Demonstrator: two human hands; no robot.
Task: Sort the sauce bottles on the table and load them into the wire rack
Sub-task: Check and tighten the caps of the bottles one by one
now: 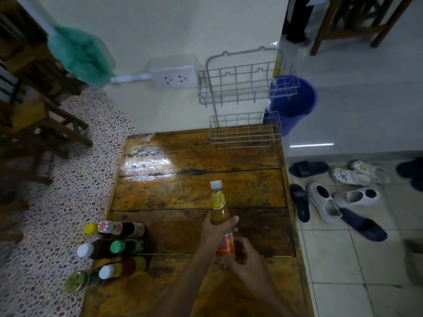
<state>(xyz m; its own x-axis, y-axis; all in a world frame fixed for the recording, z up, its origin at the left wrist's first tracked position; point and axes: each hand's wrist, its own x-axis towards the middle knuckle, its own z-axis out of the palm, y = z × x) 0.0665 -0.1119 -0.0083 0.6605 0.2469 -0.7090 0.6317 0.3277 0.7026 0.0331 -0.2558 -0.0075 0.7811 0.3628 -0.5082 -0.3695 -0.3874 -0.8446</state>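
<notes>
I hold an orange-brown sauce bottle (220, 213) with a white cap and an orange label above the near middle of the wooden table (174, 193). My left hand (216, 229) grips its shoulder. My right hand (248, 256) curls around its lower part. Several other sauce bottles (114, 248) stand bunched at the table's near left edge, with yellow, white, green and red-patterned caps. The two-tier white wire rack (247, 88) hangs on the wall at the table's far right end. Its lower basket (242, 136) sits just over the tabletop, and both tiers hold nothing.
A blue bucket (295, 104) stands on the floor behind the rack. Shoes and sandals (325, 202) lie on the tiles right of the table. A wall socket (175, 78) and a green mop head (80, 56) are left of the rack. Wooden chairs (34, 124) stand far left.
</notes>
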